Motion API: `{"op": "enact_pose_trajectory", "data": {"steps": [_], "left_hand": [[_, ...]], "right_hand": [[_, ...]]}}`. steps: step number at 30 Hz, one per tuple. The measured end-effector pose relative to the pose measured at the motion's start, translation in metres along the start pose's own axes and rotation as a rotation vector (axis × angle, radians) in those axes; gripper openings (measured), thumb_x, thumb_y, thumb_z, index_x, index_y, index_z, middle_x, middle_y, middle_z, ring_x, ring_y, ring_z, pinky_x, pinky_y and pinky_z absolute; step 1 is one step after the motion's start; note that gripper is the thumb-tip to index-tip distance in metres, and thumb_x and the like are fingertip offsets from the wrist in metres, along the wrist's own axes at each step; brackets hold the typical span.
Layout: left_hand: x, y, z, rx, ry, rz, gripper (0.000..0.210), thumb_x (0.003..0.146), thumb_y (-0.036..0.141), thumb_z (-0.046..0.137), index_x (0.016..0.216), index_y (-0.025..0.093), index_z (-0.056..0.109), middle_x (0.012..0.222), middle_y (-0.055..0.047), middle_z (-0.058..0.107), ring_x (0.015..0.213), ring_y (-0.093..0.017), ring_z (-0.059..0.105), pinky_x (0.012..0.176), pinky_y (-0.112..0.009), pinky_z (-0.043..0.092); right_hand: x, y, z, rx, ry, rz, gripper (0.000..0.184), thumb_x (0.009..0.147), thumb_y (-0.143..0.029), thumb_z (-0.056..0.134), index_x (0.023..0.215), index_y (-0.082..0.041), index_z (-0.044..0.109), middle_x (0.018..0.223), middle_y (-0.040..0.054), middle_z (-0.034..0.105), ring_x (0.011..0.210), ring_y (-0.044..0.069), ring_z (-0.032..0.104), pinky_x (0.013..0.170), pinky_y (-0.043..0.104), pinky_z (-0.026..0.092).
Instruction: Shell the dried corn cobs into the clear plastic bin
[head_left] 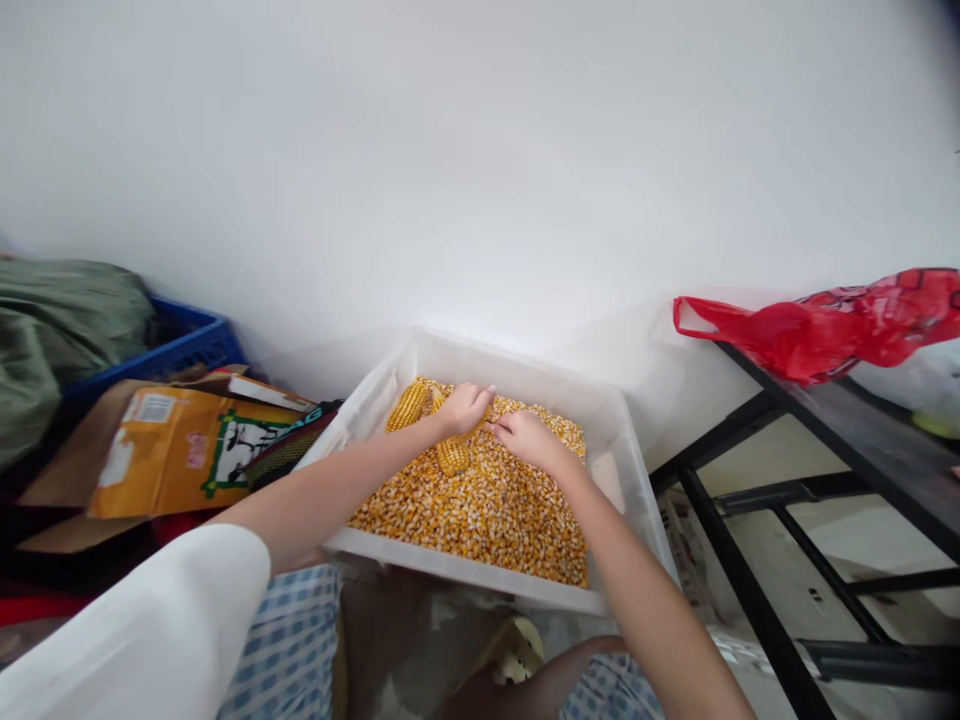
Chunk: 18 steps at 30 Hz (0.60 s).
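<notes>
At far left, a rumpled grey-green cloth (75, 315) is bulging over a blue plastic crate (196, 338). Near it, an opened orange-yellow cardboard box (180, 435) is lying tilted. At centre, a translucent white plastic bin (465, 570) is holding loose yellow-and-white corn kernels (480, 520). On them, a whole yellow corn cob (409, 403) is lying at left; a second yellow cob (453, 457) is showing just below the left hand (466, 408), whose fingers are curling. Just beside, the right hand (525, 437) is bringing thumb and forefinger together; what either is gripping cannot be told. At right, a red plastic bag (825, 330) is draping over a black metal frame (735, 563).
</notes>
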<state>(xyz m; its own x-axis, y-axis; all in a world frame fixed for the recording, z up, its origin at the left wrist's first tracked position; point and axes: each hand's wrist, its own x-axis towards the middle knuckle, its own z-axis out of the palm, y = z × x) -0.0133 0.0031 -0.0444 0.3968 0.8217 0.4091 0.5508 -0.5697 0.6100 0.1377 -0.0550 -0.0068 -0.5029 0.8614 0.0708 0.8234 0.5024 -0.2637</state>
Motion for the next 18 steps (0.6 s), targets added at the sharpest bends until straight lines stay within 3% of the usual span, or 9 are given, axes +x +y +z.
{"op": "enact_pose_trajectory", "data": {"steps": [6, 11, 14, 18], "left_hand": [[-0.005, 0.013, 0.009, 0.089, -0.226, 0.135, 0.045, 0.085, 0.039, 0.027, 0.055, 0.018, 0.054, 0.060, -0.008, 0.058, 0.062, -0.018, 0.052, 0.068, -0.031, 0.036], [0.006, -0.001, 0.004, -0.128, -0.085, 0.010, 0.051, 0.086, 0.035, 0.018, 0.060, 0.018, 0.058, 0.065, -0.005, 0.061, 0.070, -0.017, 0.054, 0.072, -0.029, 0.037], [0.013, -0.016, -0.001, -0.272, -0.028, -0.090, 0.050, 0.085, 0.032, 0.016, 0.059, 0.016, 0.056, 0.062, -0.004, 0.060, 0.070, -0.016, 0.054, 0.072, -0.029, 0.039], [0.019, -0.027, -0.003, -0.452, -0.038, -0.169, 0.048, 0.082, 0.029, 0.014, 0.059, 0.015, 0.054, 0.055, -0.003, 0.057, 0.063, -0.015, 0.053, 0.068, -0.028, 0.042]], "right_hand": [[0.000, 0.006, 0.005, 0.196, -0.132, -0.107, 0.015, 0.079, -0.021, 0.053, 0.080, -0.016, 0.067, 0.080, 0.0035, 0.065, 0.068, 0.014, 0.054, 0.059, 0.020, 0.035], [0.002, 0.004, 0.003, 0.134, -0.127, -0.049, 0.031, 0.083, -0.030, 0.048, 0.061, -0.014, 0.063, 0.052, 0.0002, 0.055, 0.049, 0.011, 0.043, 0.049, 0.021, 0.026], [0.002, 0.002, -0.001, 0.147, -0.053, -0.030, 0.032, 0.085, -0.029, 0.044, 0.063, -0.014, 0.061, 0.052, -0.0015, 0.052, 0.049, 0.010, 0.041, 0.050, 0.021, 0.024], [0.002, 0.000, -0.003, 0.173, 0.095, 0.005, 0.034, 0.088, -0.029, 0.039, 0.064, -0.014, 0.057, 0.056, -0.0017, 0.052, 0.053, 0.010, 0.042, 0.052, 0.021, 0.025]]}}
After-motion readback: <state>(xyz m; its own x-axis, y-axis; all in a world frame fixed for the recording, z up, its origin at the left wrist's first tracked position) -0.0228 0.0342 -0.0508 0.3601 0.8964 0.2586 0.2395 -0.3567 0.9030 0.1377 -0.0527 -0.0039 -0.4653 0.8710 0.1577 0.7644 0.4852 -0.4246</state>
